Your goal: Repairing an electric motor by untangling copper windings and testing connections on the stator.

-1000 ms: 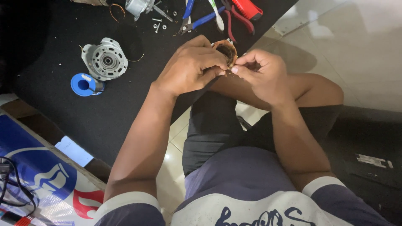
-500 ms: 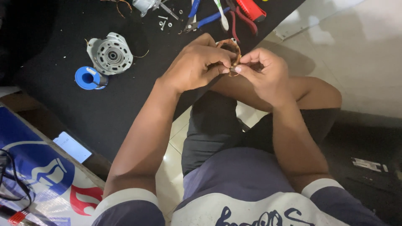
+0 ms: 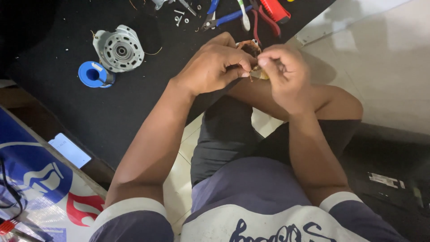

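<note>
Black matting covered the floor, a motor housing [image 3: 118, 48], blue solder spool [image 3: 93, 74] and pliers [image 3: 224, 17] lying apart. Left hand [image 3: 214, 65] and right hand [image 3: 286, 76] each kept a pinching grip on the copper coil [image 3: 249, 46] between them above the knee; winding work looked unfinished, the motor unassembled.

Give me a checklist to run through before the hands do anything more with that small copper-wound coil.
1. Both hands on the coil: ok. The left hand and right hand pinch the coil between them.
2. Coil in plain sight: not ok, the fingers hide most of it.
3. Loose wire end under control: cannot tell, too small to see.
4. Pliers within reach: ok, blue-handled pliers and red-handled pliers lie on the black mat just beyond the hands.
5. Motor housing out of the way: ok, the motor housing and the blue spool sit apart, to the left.
</note>
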